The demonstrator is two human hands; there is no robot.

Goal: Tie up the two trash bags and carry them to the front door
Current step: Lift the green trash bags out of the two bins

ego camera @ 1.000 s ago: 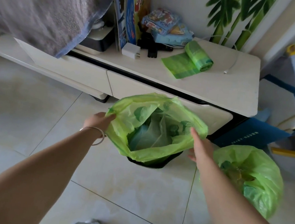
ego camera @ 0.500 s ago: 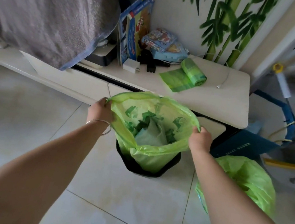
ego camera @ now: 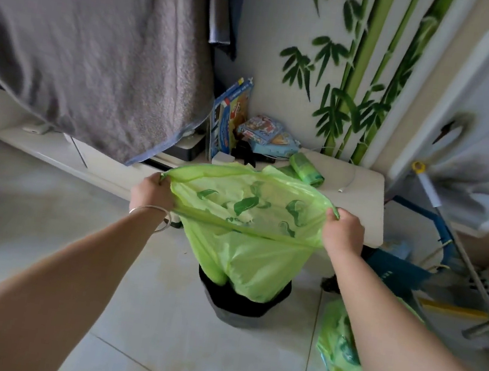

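Note:
A light green trash bag point(ego camera: 245, 258) with a leaf print hangs stretched between my hands, its bottom still inside the black bin point(ego camera: 243, 306) on the floor. My left hand point(ego camera: 152, 193), with a silver bracelet on the wrist, grips the left side of the bag's rim. My right hand point(ego camera: 342, 230) grips the right side of the rim. The bag's mouth is pulled wide and flat. A second green trash bag point(ego camera: 341, 356) lies on the tiles at the lower right, partly hidden behind my right forearm.
A low white cabinet point(ego camera: 358, 195) stands behind the bin, with a roll of green bags point(ego camera: 305, 170), boxes and a charger on it. A grey towel point(ego camera: 94, 38) hangs at upper left. A blue-framed rack point(ego camera: 437, 231) and a yellow handle crowd the right side.
Both hands have lifted the bag's rim upward, drawing the bag most of the way out of the black bin. The view has risen and tilted up with them.

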